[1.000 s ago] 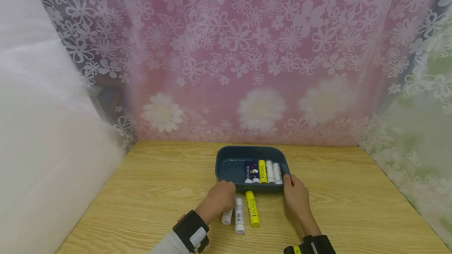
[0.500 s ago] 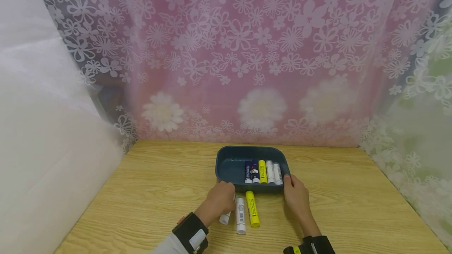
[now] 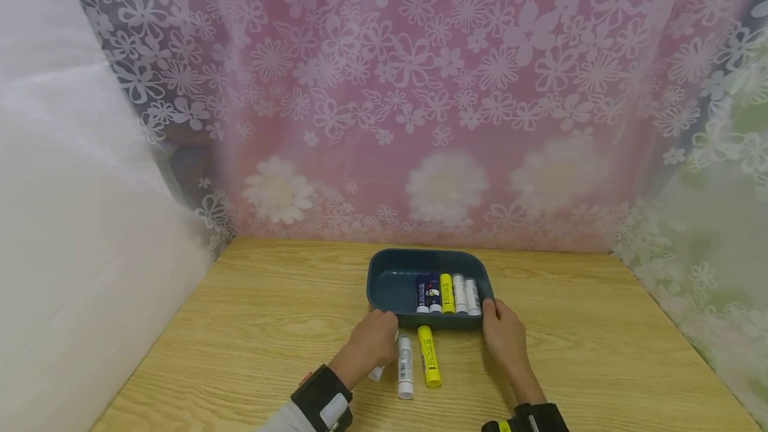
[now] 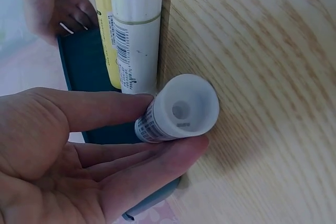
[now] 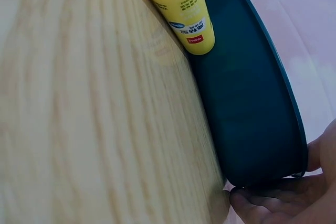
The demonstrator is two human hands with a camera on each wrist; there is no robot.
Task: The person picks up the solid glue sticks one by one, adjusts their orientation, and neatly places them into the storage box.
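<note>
My left hand (image 3: 371,341) pinches a white glue stick (image 4: 185,107) between thumb and fingers, just in front of the tray. In the left wrist view the stick's hollow white end faces the camera; in the head view the hand hides most of it. Beside it, a second white glue stick (image 3: 405,367) and a yellow glue stick (image 3: 429,356) lie on the table. My right hand (image 3: 505,339) grips the right front corner of the dark teal tray (image 3: 387,285), thumb at the rim. Several glue sticks lie side by side in the tray's right half: navy ones (image 3: 429,293), a yellow one (image 3: 447,293) and white ones (image 3: 467,295).
The wooden table (image 3: 288,299) reaches back to a pink floral curtain (image 3: 360,119). White sheeting (image 3: 90,219) hangs at the left and a pale floral sheet (image 3: 708,285) at the right.
The glue stick in my left hand has tilted, its near end swinging left and further behind the hand. The loose white stick has shifted slightly. My right hand and the tray stay put.
</note>
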